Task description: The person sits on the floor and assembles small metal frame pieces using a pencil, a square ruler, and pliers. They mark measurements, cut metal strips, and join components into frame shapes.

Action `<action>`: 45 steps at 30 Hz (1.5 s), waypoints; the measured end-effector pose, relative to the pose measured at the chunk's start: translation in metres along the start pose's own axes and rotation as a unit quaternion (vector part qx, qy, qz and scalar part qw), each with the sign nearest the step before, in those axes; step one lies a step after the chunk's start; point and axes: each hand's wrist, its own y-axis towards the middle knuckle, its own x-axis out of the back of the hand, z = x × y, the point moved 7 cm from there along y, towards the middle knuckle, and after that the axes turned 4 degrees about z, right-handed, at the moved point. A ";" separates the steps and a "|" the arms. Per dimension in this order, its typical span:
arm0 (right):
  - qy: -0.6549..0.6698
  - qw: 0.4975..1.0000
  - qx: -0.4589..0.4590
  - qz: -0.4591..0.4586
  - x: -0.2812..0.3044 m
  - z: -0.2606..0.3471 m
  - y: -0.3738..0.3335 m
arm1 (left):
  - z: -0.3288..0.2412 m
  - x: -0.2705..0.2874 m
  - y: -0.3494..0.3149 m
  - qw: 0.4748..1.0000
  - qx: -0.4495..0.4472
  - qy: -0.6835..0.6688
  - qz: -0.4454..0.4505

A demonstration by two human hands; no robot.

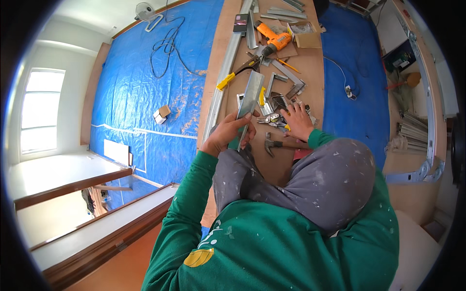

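Observation:
My left hand [232,132] is closed round a short metal channel [251,92], which slants up and away over the board. My right hand [299,122] is spread, palm down, above a cluster of small tools. Beside its thumb lie metal snips [272,119] with yellow on the handles; whether the thumb touches them I cannot tell. A claw hammer [277,144] rests just nearer, its handle running under my right wrist. Further out are an orange cordless drill [275,40], a yellow-handled tool [238,73], a metal square [292,80] and a pencil [289,66].
The long wooden board [310,58] carries a metal rail [227,68] along its left edge, a phone [240,23] and an open cardboard box [307,36]. Blue sheeting [126,72] covers the floor, with a cable [170,46] and a small box [161,114] at left.

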 end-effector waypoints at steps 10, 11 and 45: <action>-0.084 0.995 0.015 0.058 0.001 0.015 -0.013 | 0.002 -0.016 -0.031 0.996 -0.034 -0.078 0.036; -0.082 0.994 0.019 0.067 0.002 0.016 -0.014 | 0.001 -0.018 -0.032 0.995 -0.039 -0.084 0.040; 0.825 0.558 0.086 -0.024 0.348 0.043 0.064 | -0.094 -0.075 -0.009 0.963 -0.246 -0.051 -0.095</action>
